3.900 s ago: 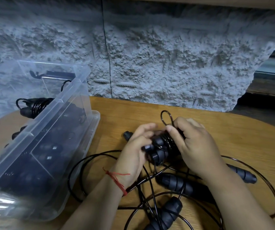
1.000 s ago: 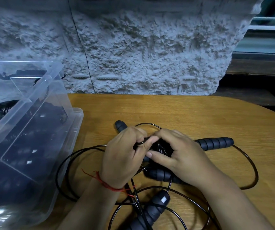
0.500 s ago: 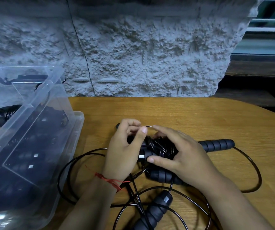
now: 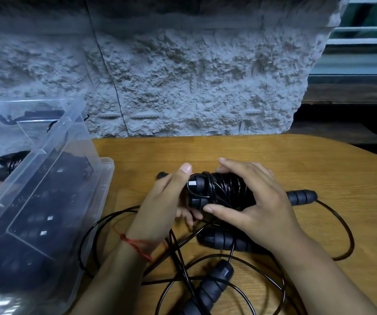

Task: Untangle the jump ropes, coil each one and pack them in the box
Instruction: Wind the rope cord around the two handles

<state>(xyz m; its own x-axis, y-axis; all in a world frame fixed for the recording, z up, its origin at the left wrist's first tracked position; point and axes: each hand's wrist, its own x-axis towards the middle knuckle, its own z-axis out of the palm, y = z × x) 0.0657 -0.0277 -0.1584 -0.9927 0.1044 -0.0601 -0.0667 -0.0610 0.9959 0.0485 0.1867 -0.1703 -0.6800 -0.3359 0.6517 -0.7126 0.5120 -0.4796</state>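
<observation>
No readable text (none anywhere)

Both forearms reach in from 6 o'clock. The left hand (image 4: 167,201) holds the black wound jump-rope bundle (image 4: 223,189) at its 9 o'clock end, thumb raised; the right hand (image 4: 262,201) grips it from 3 o'clock.

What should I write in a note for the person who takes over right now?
Left hand and right hand: both grip one coiled rope over the table.
Box: at the left, with packed ropes inside.
Done: this rope is wound round its handles.
Left: put it in the box, then untangle, coil and pack the loose ropes on the table.
</observation>
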